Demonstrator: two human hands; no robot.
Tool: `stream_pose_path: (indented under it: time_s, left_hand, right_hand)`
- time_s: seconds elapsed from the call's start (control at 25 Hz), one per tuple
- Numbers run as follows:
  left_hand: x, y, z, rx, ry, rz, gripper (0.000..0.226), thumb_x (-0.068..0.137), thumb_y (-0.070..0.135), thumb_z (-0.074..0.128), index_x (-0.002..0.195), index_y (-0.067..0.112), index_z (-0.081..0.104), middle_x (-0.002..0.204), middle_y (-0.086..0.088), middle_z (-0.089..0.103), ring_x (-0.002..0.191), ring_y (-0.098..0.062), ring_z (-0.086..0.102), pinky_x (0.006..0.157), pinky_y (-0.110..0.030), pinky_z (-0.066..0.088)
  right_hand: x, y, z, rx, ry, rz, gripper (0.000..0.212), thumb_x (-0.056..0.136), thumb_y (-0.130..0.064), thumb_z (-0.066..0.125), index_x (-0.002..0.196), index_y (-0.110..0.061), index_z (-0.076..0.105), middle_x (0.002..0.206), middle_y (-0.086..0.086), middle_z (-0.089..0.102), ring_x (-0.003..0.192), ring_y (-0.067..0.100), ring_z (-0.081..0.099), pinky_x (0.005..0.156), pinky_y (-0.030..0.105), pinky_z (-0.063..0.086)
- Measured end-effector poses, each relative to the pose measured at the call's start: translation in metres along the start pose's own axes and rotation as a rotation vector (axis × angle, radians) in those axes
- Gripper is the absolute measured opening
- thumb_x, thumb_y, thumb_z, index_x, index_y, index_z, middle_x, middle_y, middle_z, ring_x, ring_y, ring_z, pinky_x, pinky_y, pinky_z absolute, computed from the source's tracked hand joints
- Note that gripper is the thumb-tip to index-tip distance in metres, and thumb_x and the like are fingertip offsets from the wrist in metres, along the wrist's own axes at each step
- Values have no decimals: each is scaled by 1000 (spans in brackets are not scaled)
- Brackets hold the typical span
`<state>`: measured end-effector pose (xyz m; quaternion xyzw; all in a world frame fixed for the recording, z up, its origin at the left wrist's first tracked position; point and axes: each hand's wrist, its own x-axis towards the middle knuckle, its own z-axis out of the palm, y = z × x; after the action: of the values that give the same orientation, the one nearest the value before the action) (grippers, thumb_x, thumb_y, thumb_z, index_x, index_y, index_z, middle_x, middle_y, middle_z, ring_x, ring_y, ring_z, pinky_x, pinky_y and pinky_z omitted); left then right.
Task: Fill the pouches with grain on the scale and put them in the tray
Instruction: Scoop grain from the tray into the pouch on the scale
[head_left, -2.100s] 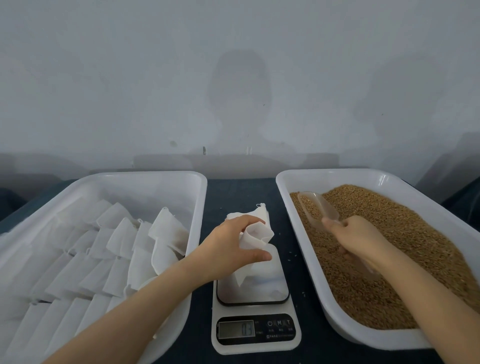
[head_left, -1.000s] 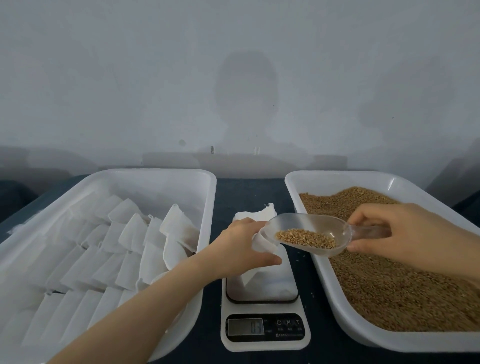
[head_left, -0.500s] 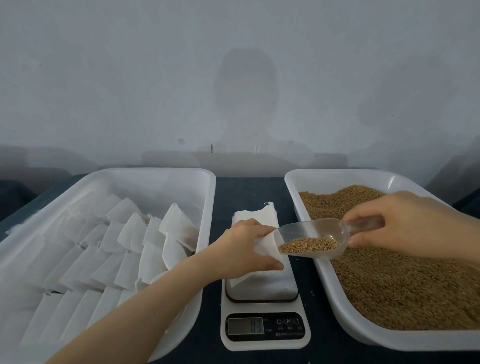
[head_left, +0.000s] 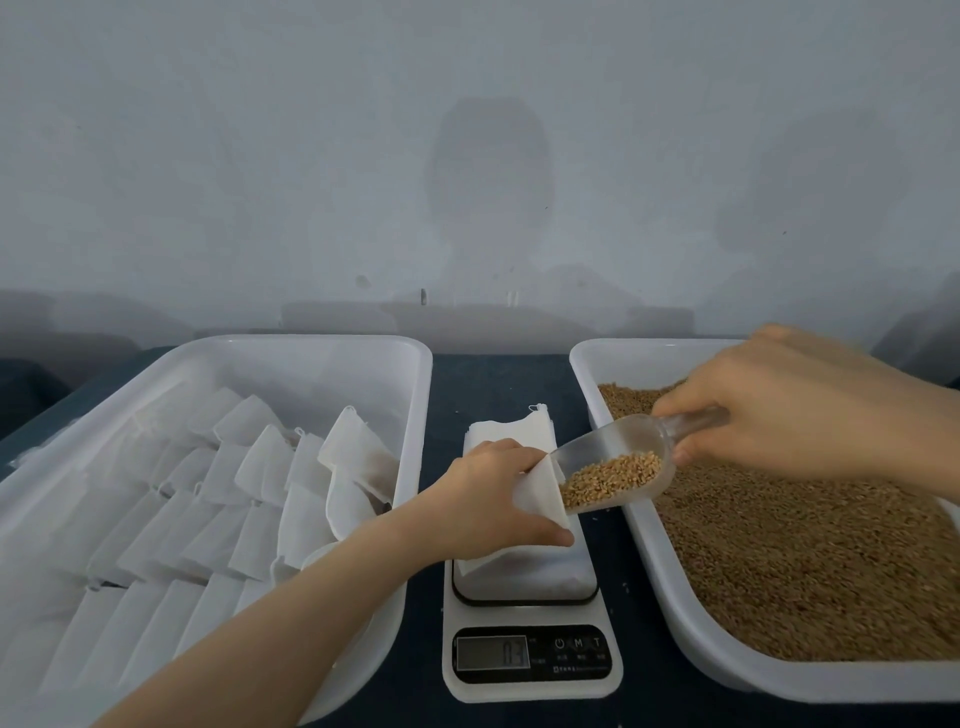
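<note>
A white digital scale (head_left: 530, 660) stands between two white trays. My left hand (head_left: 488, 499) grips a white pouch (head_left: 540, 493) by its mouth above the scale's platform. My right hand (head_left: 795, 410) holds the handle of a clear plastic scoop (head_left: 613, 457) tilted down to the left. Brown grain lies in the scoop's bowl, whose lip is at the pouch's mouth. A stack of flat white pouches (head_left: 509, 431) lies behind my left hand. The right tray (head_left: 727, 660) holds a bed of grain (head_left: 810, 561). The left tray (head_left: 291, 358) holds rows of several white pouches (head_left: 249, 478).
The trays and scale sit on a dark blue table surface (head_left: 498, 379) against a pale grey wall. A narrow strip of table shows on each side of the scale. The scale's display (head_left: 493, 652) shows a low reading.
My right hand lifted the scoop with grain out of the right tray and carried it left to the pouch, then tipped it down. My left hand kept its hold on the pouch.
</note>
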<state>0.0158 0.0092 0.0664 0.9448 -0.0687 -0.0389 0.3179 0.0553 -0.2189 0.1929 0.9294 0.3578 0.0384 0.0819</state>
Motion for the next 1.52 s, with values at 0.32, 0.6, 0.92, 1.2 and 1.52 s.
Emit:
stream_pose_path:
  time_s: [0.32,0.6,0.92,1.2,1.52]
  left_hand:
    - [-1,4,0,-99,76,-9,51,69,54,76,110,37,52,107,16,53,102,-10,53,91,-36,51]
    - [-3,1,1,-112,73,-63,47,74,50,73,105,32,43,107,10,54,95,-10,56,70,-20,47]
    - [1,-6,0,-126,65,-61,29,75,47,70,91,33,50,90,11,57,80,-7,58,64,-21,47]
    - [-1,-6,-1,-153,90,-33,27,75,46,69,95,31,59,90,10,63,83,-10,62,71,-24,54]
    - [-4,-3,-3,-176,84,-37,19,72,45,71,80,37,55,83,14,62,77,-6,61,63,-17,45]
  right_hand:
    - [7,-44,-43,-239,-84,41,28,85,-57,53,68,-35,53,67,-15,50,90,17,47,57,23,28]
    - [15,-75,-42,-568,154,-96,32,84,-19,60,60,-21,38,56,-6,36,57,14,37,73,32,23]
    - [4,-60,-30,-589,207,-1,22,85,-30,58,67,-28,45,75,-12,59,74,17,46,78,33,28]
    - [-13,3,18,-104,233,488,27,85,-58,50,90,-32,59,75,-10,60,62,12,55,51,21,38]
    - [-25,11,105,30,-14,614,37,94,-52,39,100,-21,57,83,-7,46,59,5,54,45,20,42]
